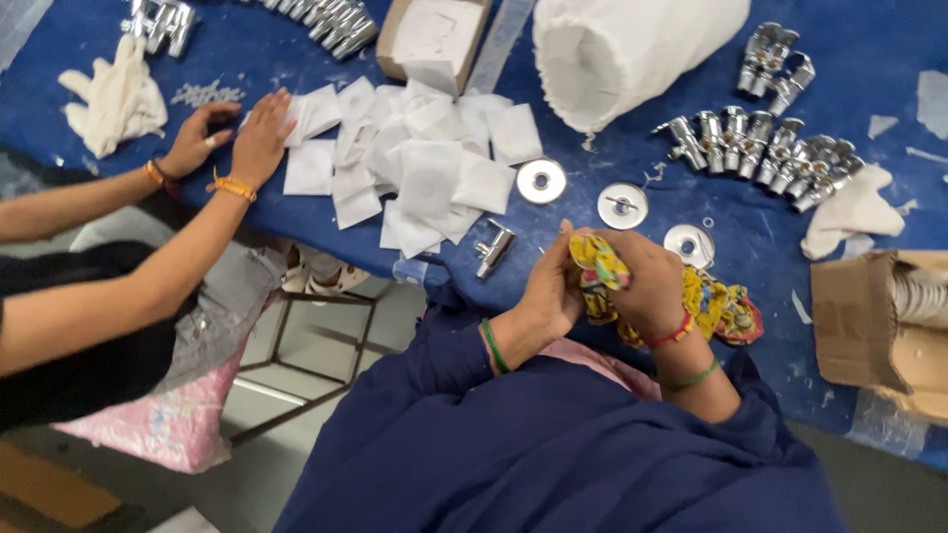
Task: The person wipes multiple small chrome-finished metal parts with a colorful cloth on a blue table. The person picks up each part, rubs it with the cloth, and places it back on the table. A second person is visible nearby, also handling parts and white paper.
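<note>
Yellow patterned cloth (602, 271), long axis trailing rightward, fingers of left hand (553, 291) and right hand (647, 286) pinching it.

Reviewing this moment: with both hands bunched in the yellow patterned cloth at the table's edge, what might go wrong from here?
1. A loose chrome valve lies right at the near edge of the blue table; a nudge from the left hand might knock it off.
2. The yellow cloth, held by the right hand, trails beside a round chrome plate and may drag it.
3. The co-worker's hands press on a loose heap of white pouches that could slide off.
</note>
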